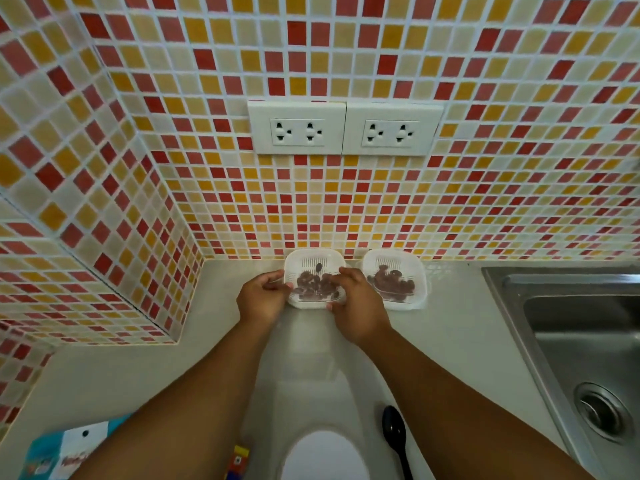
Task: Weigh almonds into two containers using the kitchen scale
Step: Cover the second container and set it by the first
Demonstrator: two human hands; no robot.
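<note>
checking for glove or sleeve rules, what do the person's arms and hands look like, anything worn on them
Nothing worn is visible. The left hand and the right hand are bare, with no gloves, and no rings show from this angle. Both forearms are uncovered from wrist to the bottom edge of the picture: no sleeves, watch, bracelet or bands in view. The fingertips are too small to judge the nails.

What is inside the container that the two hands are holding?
The left container holds brown almonds, heaped toward its near side. The left hand and right hand cover its side edges, so anything beneath the fingers cannot be seen.
</note>
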